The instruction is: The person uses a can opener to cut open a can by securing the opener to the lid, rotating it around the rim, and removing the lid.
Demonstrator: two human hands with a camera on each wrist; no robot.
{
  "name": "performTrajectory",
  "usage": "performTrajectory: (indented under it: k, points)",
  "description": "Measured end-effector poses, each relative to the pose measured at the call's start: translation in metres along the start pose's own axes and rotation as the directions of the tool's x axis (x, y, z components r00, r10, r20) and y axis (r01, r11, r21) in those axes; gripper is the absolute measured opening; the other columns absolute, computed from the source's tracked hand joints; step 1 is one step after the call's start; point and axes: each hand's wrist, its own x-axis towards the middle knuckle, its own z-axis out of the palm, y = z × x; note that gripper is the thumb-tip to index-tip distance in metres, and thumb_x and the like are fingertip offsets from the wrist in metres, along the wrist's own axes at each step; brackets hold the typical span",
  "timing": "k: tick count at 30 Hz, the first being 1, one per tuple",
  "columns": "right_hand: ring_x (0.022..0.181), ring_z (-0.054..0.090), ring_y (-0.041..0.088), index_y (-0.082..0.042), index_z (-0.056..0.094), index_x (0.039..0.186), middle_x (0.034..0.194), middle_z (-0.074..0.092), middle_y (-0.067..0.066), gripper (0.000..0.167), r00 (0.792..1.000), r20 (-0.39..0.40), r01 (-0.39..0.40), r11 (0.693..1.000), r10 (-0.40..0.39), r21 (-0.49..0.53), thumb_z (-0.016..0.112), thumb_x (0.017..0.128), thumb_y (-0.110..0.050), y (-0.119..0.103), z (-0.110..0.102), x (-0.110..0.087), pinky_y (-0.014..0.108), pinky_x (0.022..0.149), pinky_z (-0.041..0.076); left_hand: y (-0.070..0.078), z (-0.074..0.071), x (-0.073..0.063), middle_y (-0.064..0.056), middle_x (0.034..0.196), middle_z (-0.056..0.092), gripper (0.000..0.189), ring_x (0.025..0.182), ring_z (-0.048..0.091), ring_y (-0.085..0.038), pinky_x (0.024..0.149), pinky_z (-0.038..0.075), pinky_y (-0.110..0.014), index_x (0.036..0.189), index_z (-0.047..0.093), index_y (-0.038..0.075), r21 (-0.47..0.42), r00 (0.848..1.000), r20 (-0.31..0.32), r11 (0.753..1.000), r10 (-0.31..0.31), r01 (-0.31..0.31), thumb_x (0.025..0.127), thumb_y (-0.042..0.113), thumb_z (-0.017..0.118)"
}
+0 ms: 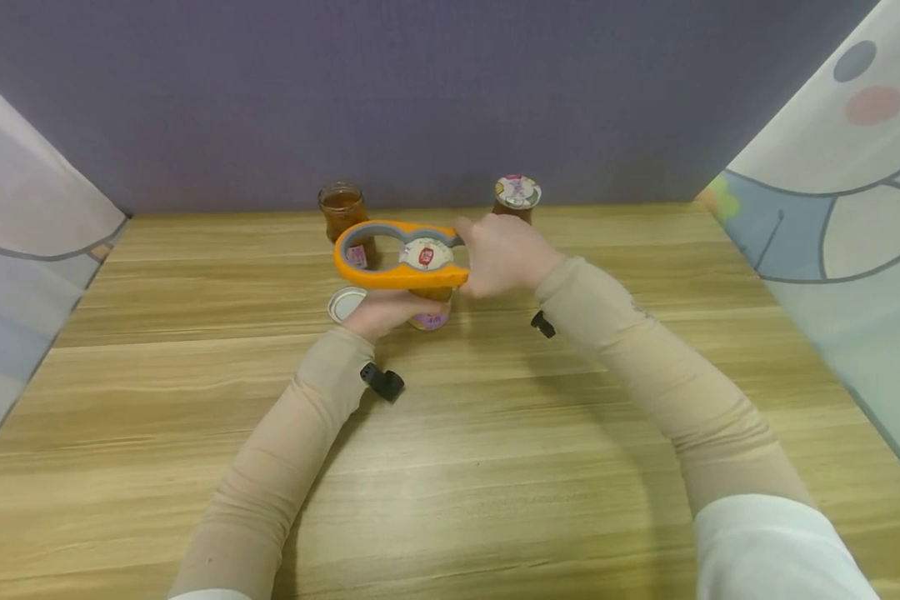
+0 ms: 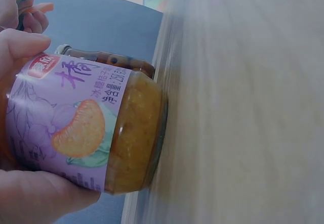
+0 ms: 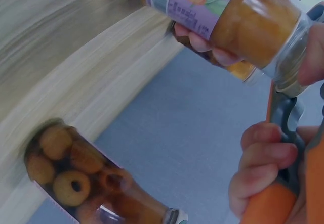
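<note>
My left hand [image 1: 390,312] grips a glass jar [image 2: 66,128] of orange preserve, its fingers and thumb around the purple label with an orange segment on it. The jar's base is close over the wooden table in the left wrist view. Fitted around the jar's patterned lid [image 1: 426,254] is an orange and grey jar opener [image 1: 390,279]. My right hand [image 1: 506,254] holds that opener on its right side, fingers curled round the handles [image 3: 271,204]. The opener's larger loop sticks out to the left, over the table.
Behind the opener, at the back left, stands a lidless jar [image 1: 342,218] of brown contents. A loose white lid [image 1: 343,305] lies left of the held jar. Another lidded jar [image 1: 517,192] of round fruit is at the back right, near the grey-blue partition [image 1: 450,100].
</note>
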Motion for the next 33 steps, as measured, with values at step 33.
performTrajectory:
  k: [33]
  points:
    - [0.058,0.044,0.019,-0.005,0.049,0.095,0.067,0.045,0.001,0.042,0.952,-0.039,0.304,0.952,-0.302,0.042,0.070,0.065,-0.025,0.024,0.000,0.016,0.031,0.054,0.038,0.036,-0.026,-0.005,-0.007,0.157,0.021,0.094,0.144,0.017,-0.021,0.119,0.010,-0.038,0.150,0.021,0.008,0.204,0.939,0.340,0.979,-0.046,-0.026,0.073,0.012,0.076]
